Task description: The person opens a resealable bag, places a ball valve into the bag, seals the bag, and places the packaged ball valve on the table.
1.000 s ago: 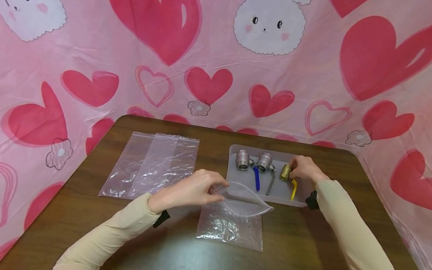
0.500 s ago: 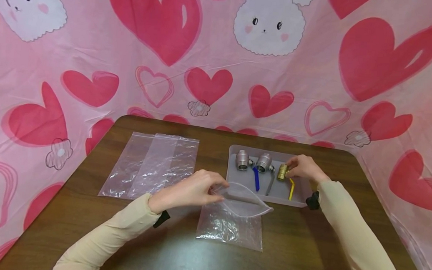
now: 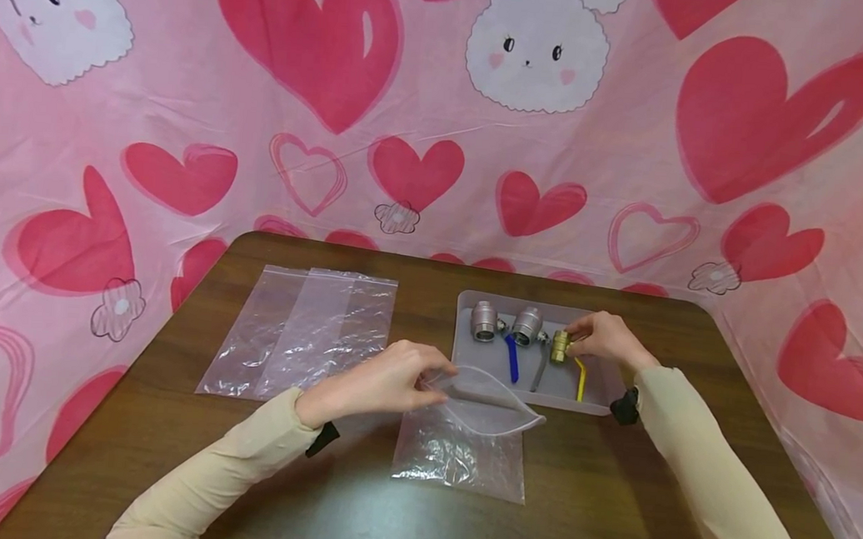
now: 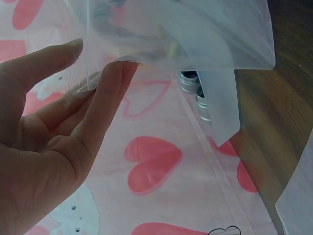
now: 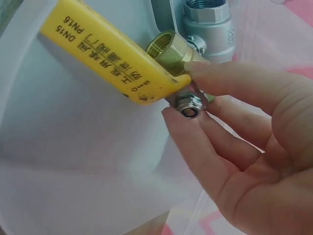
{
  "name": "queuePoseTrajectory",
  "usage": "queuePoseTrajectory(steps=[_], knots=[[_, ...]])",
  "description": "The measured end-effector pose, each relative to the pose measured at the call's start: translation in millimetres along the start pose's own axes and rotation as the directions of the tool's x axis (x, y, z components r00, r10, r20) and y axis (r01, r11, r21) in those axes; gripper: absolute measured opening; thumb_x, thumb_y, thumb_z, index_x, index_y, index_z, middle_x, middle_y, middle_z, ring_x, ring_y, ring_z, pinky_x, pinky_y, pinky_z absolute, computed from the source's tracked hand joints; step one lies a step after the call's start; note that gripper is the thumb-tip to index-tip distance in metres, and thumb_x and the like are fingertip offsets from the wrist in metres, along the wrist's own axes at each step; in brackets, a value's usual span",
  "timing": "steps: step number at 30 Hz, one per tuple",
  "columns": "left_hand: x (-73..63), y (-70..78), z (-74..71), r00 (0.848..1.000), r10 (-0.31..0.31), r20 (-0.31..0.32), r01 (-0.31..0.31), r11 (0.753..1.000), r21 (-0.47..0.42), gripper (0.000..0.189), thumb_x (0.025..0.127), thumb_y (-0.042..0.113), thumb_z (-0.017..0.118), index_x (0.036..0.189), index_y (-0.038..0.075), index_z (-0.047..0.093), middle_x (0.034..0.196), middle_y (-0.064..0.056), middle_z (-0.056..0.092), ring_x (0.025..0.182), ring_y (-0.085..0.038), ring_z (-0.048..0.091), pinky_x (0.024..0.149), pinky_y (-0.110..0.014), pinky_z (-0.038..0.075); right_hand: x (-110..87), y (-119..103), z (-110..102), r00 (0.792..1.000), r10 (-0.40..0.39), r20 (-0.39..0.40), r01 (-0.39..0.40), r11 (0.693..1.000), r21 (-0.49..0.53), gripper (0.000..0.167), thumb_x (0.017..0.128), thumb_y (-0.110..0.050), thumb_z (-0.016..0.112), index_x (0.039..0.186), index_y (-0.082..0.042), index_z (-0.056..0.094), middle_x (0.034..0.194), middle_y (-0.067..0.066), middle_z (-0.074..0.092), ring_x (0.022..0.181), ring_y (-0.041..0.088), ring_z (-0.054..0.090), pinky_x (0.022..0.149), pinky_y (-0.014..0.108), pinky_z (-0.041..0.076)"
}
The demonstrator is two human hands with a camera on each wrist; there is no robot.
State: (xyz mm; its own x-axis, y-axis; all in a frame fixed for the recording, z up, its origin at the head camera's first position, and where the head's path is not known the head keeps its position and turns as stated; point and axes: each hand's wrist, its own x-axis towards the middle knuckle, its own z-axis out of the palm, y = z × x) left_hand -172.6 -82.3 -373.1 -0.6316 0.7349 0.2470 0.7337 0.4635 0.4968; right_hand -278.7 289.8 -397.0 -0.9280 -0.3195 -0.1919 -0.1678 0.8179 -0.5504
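My left hand (image 3: pixel 381 387) pinches one side of the mouth of a clear zip-lock bag (image 3: pixel 461 459). The bag's mouth gapes while its lower part lies on the table. In the left wrist view, thumb and fingers of the left hand (image 4: pixel 54 127) hold the bag's plastic edge. Inside the pale plastic tray (image 3: pixel 488 372), my right hand (image 3: pixel 609 338) grips a brass ball valve (image 3: pixel 559 347) with a yellow lever (image 5: pixel 110 54). Its fingers are around the valve's body and stem nut in the right wrist view. Beside it sit two silver ball valves (image 3: pixel 484 320), one with a blue lever (image 3: pixel 512 360), the other with a grey lever (image 3: pixel 540 371).
Overlapping clear zip-lock bags (image 3: pixel 306 336) lie flat at the left of the brown wooden table (image 3: pixel 430 294). A pink cloth (image 3: pixel 430 69) with hearts and rabbits hangs behind and around the table. The tray's raised walls surround the valves.
My right hand has shifted the brass valve leftward in the tray, closer to the silver valves. The left hand and the bag have stayed in place.
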Motion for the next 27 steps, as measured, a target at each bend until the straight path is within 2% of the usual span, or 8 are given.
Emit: queuePoseTrajectory(steps=[5, 10, 18, 21, 27], knots=[[0.0, 0.5, -0.1, 1.000, 0.002, 0.000, -0.002, 1.000, -0.010, 0.030, 0.084, 0.012, 0.078, 0.112, 0.002, 0.072, 0.108, -0.011, 0.074, 0.069, -0.005, 0.064, 0.064, -0.011, 0.051, -1.8, 0, 2, 1.000, -0.015, -0.026, 0.014, 1.000, -0.013, 0.041, 0.083, -0.012, 0.075, 0.117, 0.010, 0.066, 0.111, 0.027, 0.071, 0.086, 0.023, 0.071, 0.075, 0.037, 0.062], [0.3, 0.3, 0.2, 1.000, 0.004, -0.005, -0.004, 1.000, 0.000, 0.029, 0.084, 0.013, 0.078, 0.111, 0.002, 0.072, 0.107, -0.010, 0.075, 0.069, -0.004, 0.063, 0.064, -0.010, 0.050, -4.8, 0, 5, 0.995, -0.035, -0.089, 0.033, 0.999, -0.031, 0.038, 0.083, -0.010, 0.075, 0.116, 0.007, 0.068, 0.108, 0.024, 0.071, 0.087, 0.024, 0.068, 0.075, 0.037, 0.061], [0.8, 1.0, -0.3, 1.000, -0.003, 0.001, 0.003, 1.000, 0.003, 0.029, 0.085, 0.013, 0.077, 0.111, 0.002, 0.072, 0.107, -0.011, 0.075, 0.068, -0.004, 0.062, 0.063, -0.009, 0.048, -12.5, -8, 5, 0.969, -0.088, -0.229, 0.083, 0.996, -0.033, 0.034, 0.082, -0.007, 0.073, 0.114, 0.004, 0.068, 0.110, 0.024, 0.071, 0.094, 0.034, 0.070, 0.078, 0.044, 0.061], [1.0, 0.7, -0.1, 1.000, 0.000, -0.002, 0.000, 1.000, 0.005, 0.029, 0.085, 0.013, 0.077, 0.111, 0.002, 0.072, 0.106, -0.011, 0.075, 0.067, -0.003, 0.061, 0.063, -0.009, 0.048, -16.3, -14, 4, 0.954, -0.116, -0.275, 0.115, 0.993, -0.019, 0.033, 0.082, -0.006, 0.074, 0.113, 0.003, 0.068, 0.110, 0.024, 0.071, 0.094, 0.034, 0.070, 0.076, 0.038, 0.061], [1.9, 0.4, -0.4, 1.000, -0.006, 0.005, 0.006, 1.000, -0.015, 0.030, 0.085, 0.012, 0.077, 0.112, 0.001, 0.072, 0.107, -0.011, 0.075, 0.066, -0.001, 0.059, 0.062, -0.009, 0.049, -21.8, -31, 2, 0.914, -0.176, -0.365, 0.178, 0.984, -0.028, 0.031, 0.082, -0.006, 0.076, 0.112, -0.001, 0.070, 0.109, 0.020, 0.072, 0.092, 0.033, 0.070, 0.069, 0.016, 0.054]])
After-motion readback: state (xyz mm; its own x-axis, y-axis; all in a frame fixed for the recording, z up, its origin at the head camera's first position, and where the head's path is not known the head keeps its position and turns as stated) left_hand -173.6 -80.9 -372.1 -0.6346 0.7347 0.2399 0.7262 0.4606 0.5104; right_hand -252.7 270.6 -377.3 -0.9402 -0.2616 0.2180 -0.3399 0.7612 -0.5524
